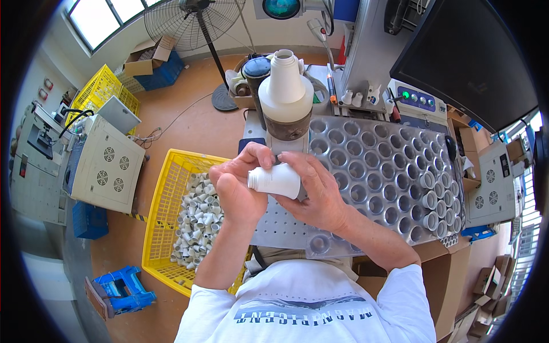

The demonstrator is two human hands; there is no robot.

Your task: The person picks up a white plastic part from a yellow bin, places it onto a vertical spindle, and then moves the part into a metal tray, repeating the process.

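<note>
From where I stand, the grey metal surface [274, 231] runs through the middle of the frame, its near part pierced with small round holes. Across its right side spreads a wide transparent plastic tray [374, 204] of round cups; pale, round-mouthed pieces [429, 199] sit in a cluster of cups at its far right end. To the left of the centre stands a yellow plastic basket [155, 211] with latticed walls. A cream plastic vessel with a stepped neck [286, 94] rises at upper centre, just beyond the hands.

The left hand [239, 187] and the right hand [321, 197] meet at the centre of the frame. Between them a small white plastic bottle [277, 182] lies on its side, mouth to the left, held up above the surface. The right hand is closed around its base end; the left is half curled at the neck, and I cannot tell whether it grips or merely steadies.

Smallest of all, short white plastic fittings [197, 220] lie heaped in the basket.

I judge the step in hand to be turning or checking the bottle. The next move seems to call for one firm hold, the right one being better placed, so that the left can let go cleanly.
</note>
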